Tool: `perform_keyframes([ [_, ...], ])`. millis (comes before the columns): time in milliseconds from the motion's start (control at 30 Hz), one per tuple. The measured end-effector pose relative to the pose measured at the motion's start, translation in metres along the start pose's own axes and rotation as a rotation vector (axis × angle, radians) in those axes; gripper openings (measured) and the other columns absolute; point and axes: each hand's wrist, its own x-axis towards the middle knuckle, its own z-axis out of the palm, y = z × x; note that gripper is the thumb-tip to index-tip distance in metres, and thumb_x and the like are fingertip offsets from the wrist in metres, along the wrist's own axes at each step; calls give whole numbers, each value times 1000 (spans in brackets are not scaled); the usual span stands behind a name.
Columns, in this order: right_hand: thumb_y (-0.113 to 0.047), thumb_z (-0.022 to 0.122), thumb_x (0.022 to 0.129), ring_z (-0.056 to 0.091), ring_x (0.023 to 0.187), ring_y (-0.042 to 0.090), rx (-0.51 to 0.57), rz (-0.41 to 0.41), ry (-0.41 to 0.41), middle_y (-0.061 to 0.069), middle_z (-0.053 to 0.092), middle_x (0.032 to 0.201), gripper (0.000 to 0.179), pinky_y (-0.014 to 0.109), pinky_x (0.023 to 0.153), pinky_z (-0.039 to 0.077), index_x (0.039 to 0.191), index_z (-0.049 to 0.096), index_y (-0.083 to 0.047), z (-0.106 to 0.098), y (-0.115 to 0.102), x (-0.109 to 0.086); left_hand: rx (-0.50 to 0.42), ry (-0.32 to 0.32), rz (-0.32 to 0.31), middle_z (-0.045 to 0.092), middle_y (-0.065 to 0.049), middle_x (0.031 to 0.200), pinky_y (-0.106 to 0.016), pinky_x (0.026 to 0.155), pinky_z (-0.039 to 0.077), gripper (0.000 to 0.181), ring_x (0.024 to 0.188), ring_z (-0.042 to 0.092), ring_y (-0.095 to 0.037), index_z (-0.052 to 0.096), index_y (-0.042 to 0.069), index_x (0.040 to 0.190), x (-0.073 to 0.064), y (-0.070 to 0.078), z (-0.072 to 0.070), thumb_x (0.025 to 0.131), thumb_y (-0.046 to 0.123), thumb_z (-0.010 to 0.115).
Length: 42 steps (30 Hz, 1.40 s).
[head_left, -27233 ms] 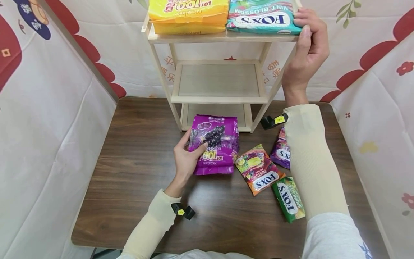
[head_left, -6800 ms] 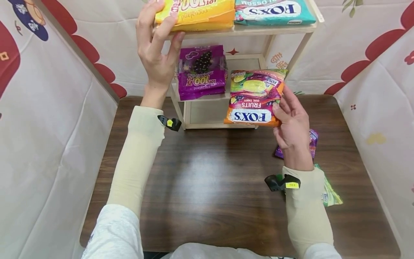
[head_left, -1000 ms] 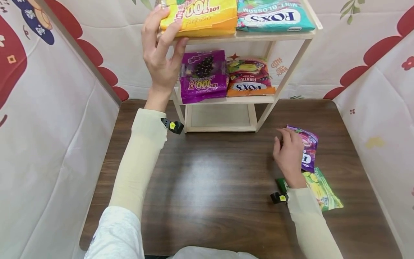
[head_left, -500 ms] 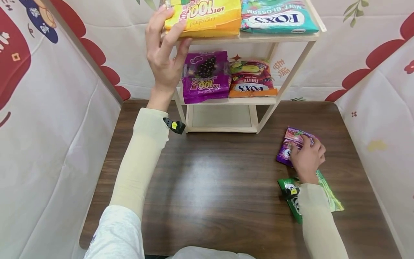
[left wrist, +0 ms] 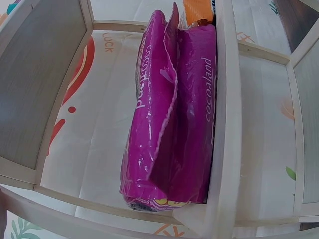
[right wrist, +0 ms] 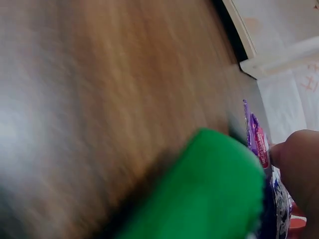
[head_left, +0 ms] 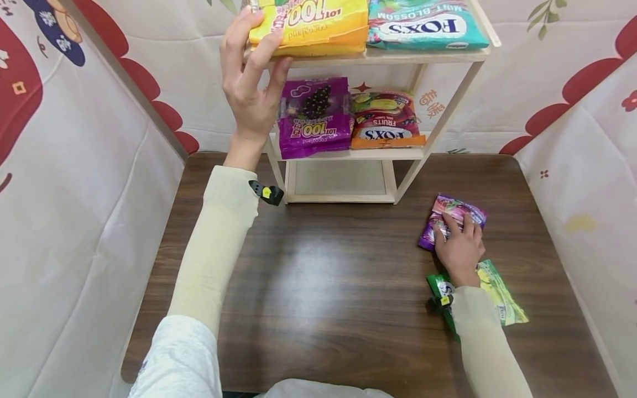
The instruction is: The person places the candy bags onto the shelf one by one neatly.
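My left hand [head_left: 251, 94] grips the top left corner of a small wooden rack [head_left: 428, 57]. Its thumb lies at the board's edge and its fingers reach over the yellow Lot 100 candy bag [head_left: 313, 27]. On the table at the right, my right hand [head_left: 460, 251] holds a purple Fox's candy bag [head_left: 444, 207], fingers spread over its face and thumb at its left side. In the right wrist view the thumb touches that purple bag [right wrist: 260, 147]; a blurred green packet [right wrist: 214, 179] fills the foreground.
A teal Fox's bag [head_left: 428, 25] shares the top shelf. Below are a purple Lot 100 bag [head_left: 316, 116] and an orange-red Fox's bag [head_left: 385, 119]. A dark green bag [head_left: 440, 284] and a light green bag [head_left: 500, 296] lie by my right forearm. The bottom shelf [head_left: 340, 179] stands underneath.
The orange-red Fox's bag went from table to right hand, then onto the middle shelf. My right hand has since moved onto the purple Fox's bag, which has turned and shifted slightly left.
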Motion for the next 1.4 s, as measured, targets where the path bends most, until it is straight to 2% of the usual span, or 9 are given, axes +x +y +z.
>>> perform_keyframes([
  [400,-41,49,97,22,131,50,-12,-58,90,22,19,153,49,76,79,29,142,47,-21,24,-40,-35,-9,6,-4,54,-22,117,-40,100,43,44,123,44,-35,64,11,109,0,0,0,72,-9,76],
  [933,-41,50,96,29,125,49,-37,-52,105,20,22,153,48,71,75,32,141,48,-25,47,-89,-81,1,-2,-3,54,-19,118,-41,103,40,43,123,44,-34,63,11,110,-1,-1,-1,72,-6,76],
  [1267,-37,59,92,32,125,48,-5,-197,156,21,32,148,44,67,71,36,134,57,-23,61,-118,-99,-1,-2,-10,54,-20,118,-41,103,40,43,124,43,-34,63,12,110,0,-1,-2,73,-6,76],
  [1400,-36,61,92,31,127,47,5,-260,149,19,32,149,44,64,71,37,135,56,-24,67,-128,-104,-1,-3,-10,54,-19,118,-41,103,40,42,123,43,-34,63,12,110,-1,-1,-1,74,-5,76],
])
